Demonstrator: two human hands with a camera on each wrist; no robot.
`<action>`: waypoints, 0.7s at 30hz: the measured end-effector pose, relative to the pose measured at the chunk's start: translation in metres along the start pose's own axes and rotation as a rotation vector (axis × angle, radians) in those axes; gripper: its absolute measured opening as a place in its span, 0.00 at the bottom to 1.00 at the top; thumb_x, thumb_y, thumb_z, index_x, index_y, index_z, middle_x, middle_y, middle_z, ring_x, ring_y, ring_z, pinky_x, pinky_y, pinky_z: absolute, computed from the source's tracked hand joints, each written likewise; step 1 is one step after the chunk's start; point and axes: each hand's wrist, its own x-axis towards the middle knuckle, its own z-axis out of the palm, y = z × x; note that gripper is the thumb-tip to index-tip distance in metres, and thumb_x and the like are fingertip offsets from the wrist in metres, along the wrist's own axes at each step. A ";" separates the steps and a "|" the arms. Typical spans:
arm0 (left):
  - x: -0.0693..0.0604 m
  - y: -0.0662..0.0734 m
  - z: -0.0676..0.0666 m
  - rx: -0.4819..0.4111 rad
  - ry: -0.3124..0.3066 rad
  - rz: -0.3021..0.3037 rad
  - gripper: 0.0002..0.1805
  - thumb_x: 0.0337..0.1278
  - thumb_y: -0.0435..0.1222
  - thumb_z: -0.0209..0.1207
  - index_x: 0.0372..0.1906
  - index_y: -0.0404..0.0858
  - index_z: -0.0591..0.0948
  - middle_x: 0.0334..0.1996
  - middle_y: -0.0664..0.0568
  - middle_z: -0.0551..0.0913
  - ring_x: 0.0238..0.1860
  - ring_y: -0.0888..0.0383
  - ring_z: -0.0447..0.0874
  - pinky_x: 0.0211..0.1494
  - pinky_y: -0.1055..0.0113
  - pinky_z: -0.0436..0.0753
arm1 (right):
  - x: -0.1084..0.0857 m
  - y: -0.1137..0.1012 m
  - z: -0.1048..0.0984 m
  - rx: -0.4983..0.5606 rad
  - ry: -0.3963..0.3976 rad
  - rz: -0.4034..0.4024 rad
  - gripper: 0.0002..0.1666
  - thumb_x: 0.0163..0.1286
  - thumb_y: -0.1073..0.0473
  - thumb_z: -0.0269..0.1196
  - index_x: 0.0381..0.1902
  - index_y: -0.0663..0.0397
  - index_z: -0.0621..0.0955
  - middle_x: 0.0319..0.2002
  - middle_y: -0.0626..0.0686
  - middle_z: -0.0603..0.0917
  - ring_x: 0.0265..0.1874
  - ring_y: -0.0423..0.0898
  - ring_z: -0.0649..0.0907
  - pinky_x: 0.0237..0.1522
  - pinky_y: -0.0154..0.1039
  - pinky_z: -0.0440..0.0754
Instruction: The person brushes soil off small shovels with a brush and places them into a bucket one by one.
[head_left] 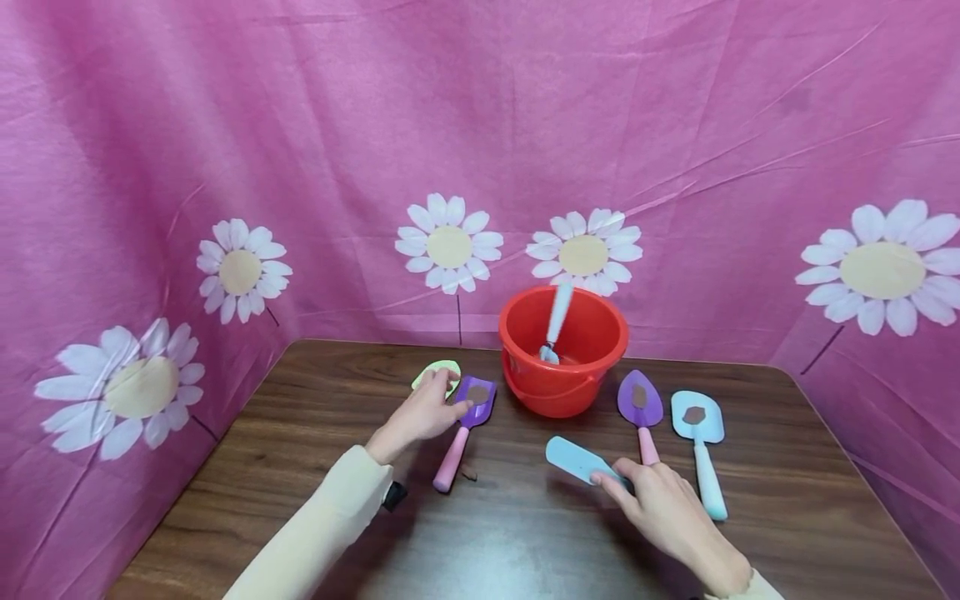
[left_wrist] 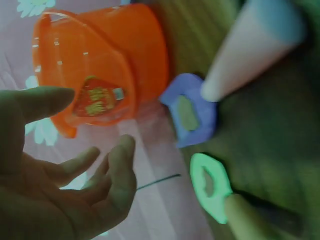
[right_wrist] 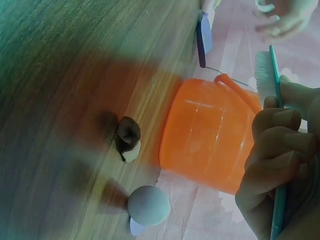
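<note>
In the head view my right hand [head_left: 667,504] grips a light blue brush [head_left: 581,460] above the table, below the red bucket. The right wrist view shows its pale bristles [right_wrist: 265,75] and fingers curled round its thin handle. My left hand [head_left: 426,408] hovers over a green-headed tool [head_left: 444,366] and a purple spade [head_left: 452,460] with a pink handle. Its fingers are loosely bent with nothing between them, as the left wrist view shows. The red bucket [head_left: 551,397] stands upright at the back, a pale-handled tool [head_left: 558,312] leaning inside it.
Right of the bucket lie a purple pointed trowel [head_left: 640,400] with a pink handle and a light blue shovel [head_left: 707,479]. A small dark bit [head_left: 468,472] is beside the purple spade's handle. A pink flowered cloth [head_left: 345,167] hangs behind the wooden table [head_left: 487,554].
</note>
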 end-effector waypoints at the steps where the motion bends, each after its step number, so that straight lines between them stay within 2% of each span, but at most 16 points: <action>1: -0.002 -0.004 0.001 0.015 -0.025 -0.010 0.23 0.53 0.40 0.63 0.52 0.32 0.74 0.46 0.38 0.76 0.46 0.49 0.77 0.52 0.55 0.78 | 0.000 0.000 0.000 0.000 -0.003 0.003 0.19 0.65 0.40 0.62 0.19 0.37 0.71 0.11 0.38 0.58 0.12 0.36 0.60 0.15 0.30 0.58; 5: -0.008 -0.016 0.008 0.098 -0.087 -0.003 0.20 0.54 0.41 0.62 0.46 0.30 0.78 0.32 0.44 0.79 0.33 0.53 0.76 0.36 0.61 0.77 | 0.000 0.001 -0.001 0.007 -0.001 0.001 0.19 0.65 0.40 0.62 0.19 0.37 0.71 0.11 0.37 0.58 0.12 0.35 0.60 0.15 0.30 0.58; 8: -0.013 -0.023 0.014 0.118 -0.135 -0.005 0.16 0.55 0.41 0.62 0.39 0.31 0.79 0.24 0.49 0.78 0.27 0.57 0.73 0.29 0.64 0.73 | 0.000 0.002 -0.001 0.011 0.010 -0.009 0.19 0.65 0.41 0.62 0.19 0.37 0.71 0.11 0.37 0.58 0.12 0.34 0.60 0.15 0.30 0.58; 10: -0.016 -0.027 0.020 0.111 -0.161 -0.021 0.14 0.56 0.41 0.61 0.35 0.33 0.78 0.25 0.50 0.78 0.29 0.58 0.74 0.31 0.65 0.74 | -0.001 0.002 -0.001 0.011 0.008 -0.008 0.18 0.65 0.41 0.62 0.19 0.37 0.71 0.11 0.37 0.58 0.12 0.34 0.60 0.15 0.29 0.59; 13: -0.021 -0.031 0.028 0.084 -0.197 -0.082 0.13 0.56 0.42 0.62 0.32 0.34 0.77 0.26 0.51 0.79 0.30 0.58 0.75 0.33 0.66 0.76 | 0.000 0.002 -0.001 0.015 -0.011 0.006 0.19 0.65 0.41 0.62 0.19 0.37 0.71 0.11 0.37 0.58 0.12 0.34 0.60 0.15 0.29 0.59; 17: -0.025 -0.034 0.035 0.086 -0.236 -0.159 0.15 0.54 0.44 0.63 0.32 0.35 0.77 0.25 0.50 0.78 0.28 0.58 0.75 0.28 0.68 0.75 | -0.001 0.001 -0.001 0.020 -0.029 0.019 0.19 0.65 0.40 0.62 0.19 0.37 0.71 0.11 0.37 0.58 0.11 0.34 0.60 0.15 0.29 0.59; 21: -0.025 -0.038 0.039 0.088 -0.230 -0.169 0.15 0.54 0.44 0.64 0.32 0.36 0.76 0.24 0.50 0.77 0.27 0.58 0.75 0.26 0.69 0.74 | -0.001 0.001 -0.001 0.023 -0.032 0.019 0.19 0.65 0.41 0.62 0.19 0.37 0.71 0.11 0.37 0.58 0.12 0.34 0.60 0.15 0.29 0.59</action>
